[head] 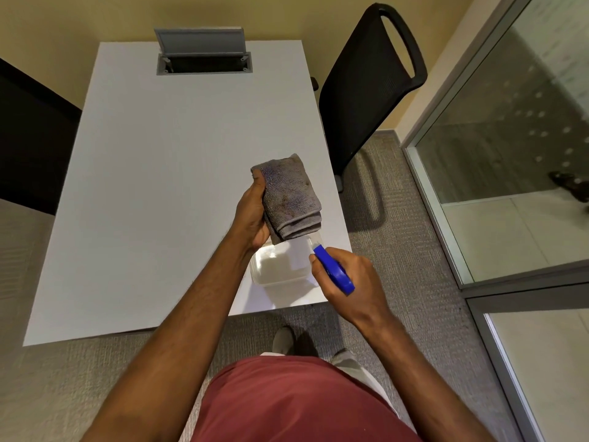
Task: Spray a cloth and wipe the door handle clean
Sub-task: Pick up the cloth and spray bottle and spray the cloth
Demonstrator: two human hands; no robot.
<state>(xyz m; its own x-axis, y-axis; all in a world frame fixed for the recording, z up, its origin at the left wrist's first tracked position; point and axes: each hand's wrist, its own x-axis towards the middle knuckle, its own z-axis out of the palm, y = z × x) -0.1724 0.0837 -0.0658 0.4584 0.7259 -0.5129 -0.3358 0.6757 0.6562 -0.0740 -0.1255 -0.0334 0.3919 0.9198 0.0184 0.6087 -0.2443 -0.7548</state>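
Observation:
My left hand (251, 215) grips a folded grey cloth (290, 196), stained in places, and holds it upright above the table's near right corner. My right hand (347, 282) is closed around a spray bottle with a blue head (334, 269). Its nozzle points up and left at the lower edge of the cloth, a short gap away. The bottle's body is hidden under my hand. No door handle is in view.
A white table (159, 186) fills the middle, with a clear plastic container (280, 269) at its near right corner and an open cable hatch (204, 55) at the far end. A black chair (366, 90) stands on the right. Glass partitions (510, 154) line the right side.

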